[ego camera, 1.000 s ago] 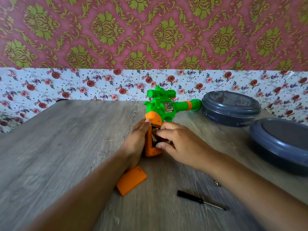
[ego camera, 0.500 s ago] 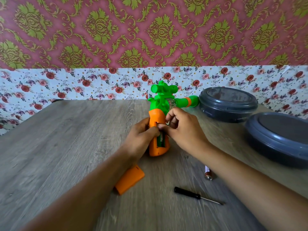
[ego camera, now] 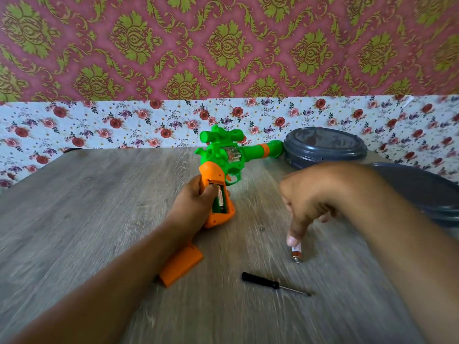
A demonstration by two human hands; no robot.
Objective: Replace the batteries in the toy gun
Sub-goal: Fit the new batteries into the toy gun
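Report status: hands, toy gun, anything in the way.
Left hand grips toy gun by its handle, compartment open. Right hand pinching battery on table. Cover, screwdriver lie clear.

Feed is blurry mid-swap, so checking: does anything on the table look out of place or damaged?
Nothing looks damaged. The toy gun has its grip compartment open, the orange cover lies loose on the table, and the right hand touches a loose battery near the screwdriver. All fits a battery swap.
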